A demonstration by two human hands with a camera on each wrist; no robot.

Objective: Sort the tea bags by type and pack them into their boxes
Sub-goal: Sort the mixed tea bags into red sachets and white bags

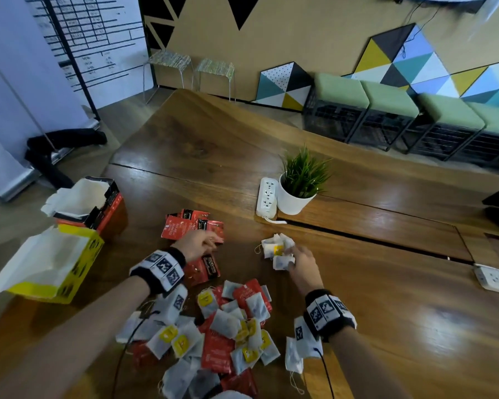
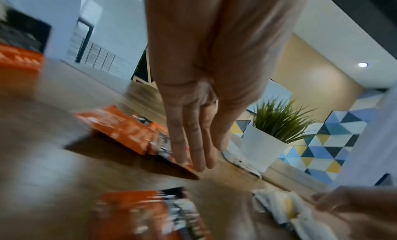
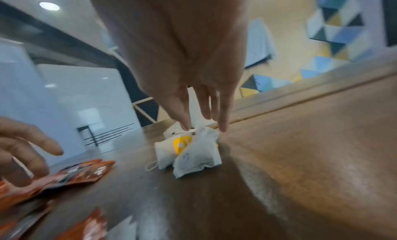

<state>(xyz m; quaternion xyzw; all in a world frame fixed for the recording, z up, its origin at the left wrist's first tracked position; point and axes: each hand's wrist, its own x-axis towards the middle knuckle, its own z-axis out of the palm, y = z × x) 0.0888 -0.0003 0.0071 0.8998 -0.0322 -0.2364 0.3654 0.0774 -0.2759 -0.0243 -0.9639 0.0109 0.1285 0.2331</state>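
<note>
A mixed heap of red packets and white tea bags (image 1: 228,326) lies on the wooden table between my forearms. Beyond it lies a sorted group of red packets (image 1: 185,226) (image 2: 120,128) (image 3: 86,172); my left hand (image 1: 206,244) (image 2: 199,163) hovers at its near edge with straight fingers, holding nothing. My right hand (image 1: 294,253) (image 3: 204,126) reaches down with straight fingers, and its tips touch a small pile of white, yellow-tagged tea bags (image 1: 275,249) (image 2: 279,208) (image 3: 193,157). An open yellow box (image 1: 78,269) and an open red box (image 1: 113,205) (image 2: 19,60) stand at the left.
A potted plant (image 1: 300,185) (image 2: 277,124) and a white power strip (image 1: 267,197) sit just beyond the white pile. A second power strip (image 1: 496,279) lies at the right edge. More red packets (image 1: 205,269) (image 2: 139,213) lie under my left wrist.
</note>
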